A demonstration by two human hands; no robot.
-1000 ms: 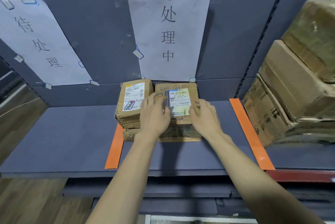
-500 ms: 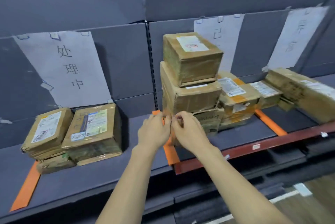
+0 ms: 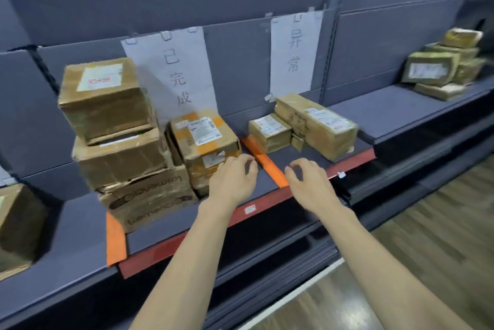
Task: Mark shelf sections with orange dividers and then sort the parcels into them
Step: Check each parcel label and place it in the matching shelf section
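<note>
Fingers [image 3: 247,162] curled, flat orange divider [image 3: 264,161] (matte); cardboard parcels [image 3: 205,139]

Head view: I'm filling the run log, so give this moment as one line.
left hand: empty, by taped parcel | right hand: empty, over shelf edge | orange divider: between the hands

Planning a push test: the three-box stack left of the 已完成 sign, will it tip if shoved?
Likely top-heavy: the three-box stack sits unevenly, top box tilted. The crushed bottom carton looks soft, so it may sag rather than slide. Taped cardboard probably grips the shelf.
</note>
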